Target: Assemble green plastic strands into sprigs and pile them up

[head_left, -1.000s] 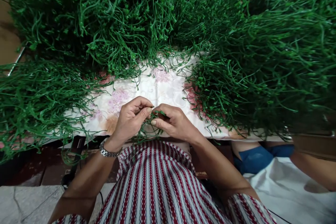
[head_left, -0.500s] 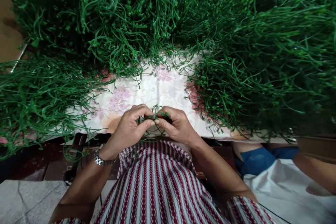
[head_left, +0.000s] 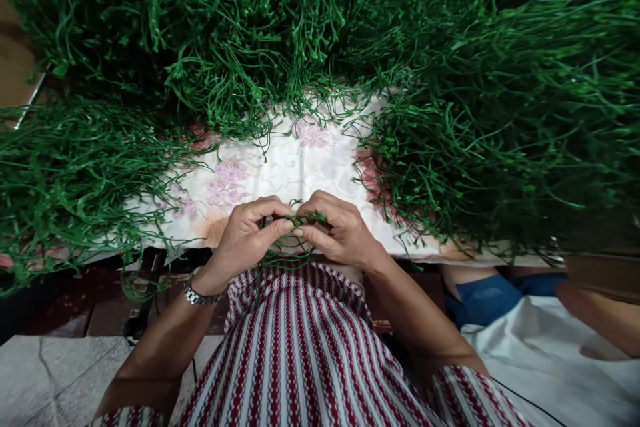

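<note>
Thin green stems, some with small bud-like tips, are pinched between my two hands at the table's near edge. My left hand, with a metal watch on its wrist, closes thumb and forefinger on them. From the other side my right hand grips the same stems, its thumb tip almost touching the left thumb. Loops of stem hang below the fingers, over my striped clothing. Where exactly the fingers press is partly hidden.
Large heaps of the same green stems lie at the back, left and right on a flowered tablecloth. At the right sits another person in a white garment and blue shorts.
Both hands stay pinched on the stems in nearly the same place. The fingers have shifted slightly, and the right hand's knuckles are raised a little. The view has moved slightly.
</note>
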Demonstrator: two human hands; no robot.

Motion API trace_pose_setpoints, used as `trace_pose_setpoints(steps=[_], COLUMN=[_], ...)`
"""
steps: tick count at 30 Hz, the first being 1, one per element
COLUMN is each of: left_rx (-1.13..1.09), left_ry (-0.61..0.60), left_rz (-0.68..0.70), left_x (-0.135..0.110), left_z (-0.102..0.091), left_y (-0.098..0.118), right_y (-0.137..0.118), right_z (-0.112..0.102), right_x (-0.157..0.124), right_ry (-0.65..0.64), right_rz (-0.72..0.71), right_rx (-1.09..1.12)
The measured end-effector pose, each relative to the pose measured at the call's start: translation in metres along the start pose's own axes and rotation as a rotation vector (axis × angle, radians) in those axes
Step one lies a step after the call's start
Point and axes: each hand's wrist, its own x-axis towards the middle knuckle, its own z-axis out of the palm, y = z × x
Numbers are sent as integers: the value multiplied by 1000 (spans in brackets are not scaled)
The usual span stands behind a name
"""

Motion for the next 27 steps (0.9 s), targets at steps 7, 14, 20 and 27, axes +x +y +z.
trace_pose_setpoints(steps=[7,14,20,27], left_rx=[183,312,445,430], left_ry=[20,-71,-221,-348], left_rz=[206,373,519,533], left_x=[1,3,-1,-9], left_z=[2,-3,-10,-20], left_y=[1,1,2,6], right_y=[2,0,2,-10], right_z=[4,6,0,-15], right_x=[2,-2,-4,-6], right_ry=[-24,-49,-256,-349], right_rz=[95,35,-116,-200], right_rx=[109,110,29,-37])
